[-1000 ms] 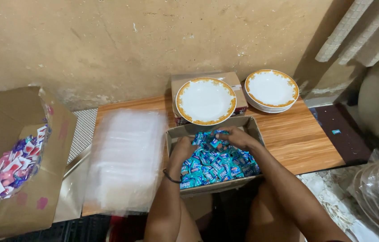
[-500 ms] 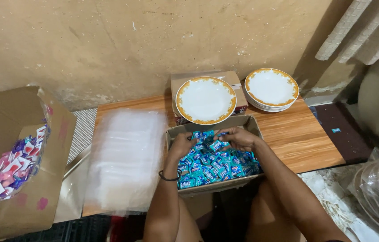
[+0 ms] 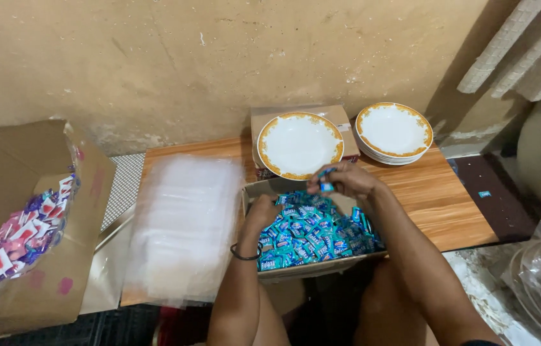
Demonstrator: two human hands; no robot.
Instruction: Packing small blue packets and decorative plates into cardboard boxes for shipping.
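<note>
Head view: open box [image 3: 264, 189] on wooden board [image 3: 450, 205], filled with blue sweets [image 3: 312, 234]. Left carton [image 3: 11, 166] holds red and purple sweets [image 3: 17, 234]. Left hand [image 3: 264, 211] digs into the blue pile, fingers curled; grasp unclear. Right hand [image 3: 347, 179], above the box's far edge, pinches 1 blue sweet [image 3: 326, 186]. 2 plates [image 3: 300, 145] behind; clear bags [image 3: 184, 224] beside box.

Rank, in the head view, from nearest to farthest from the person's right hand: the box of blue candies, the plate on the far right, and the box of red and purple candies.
From the right hand:
1. Box of blue candies, just below.
2. Plate on the far right, behind it.
3. Box of red and purple candies, far left.
</note>
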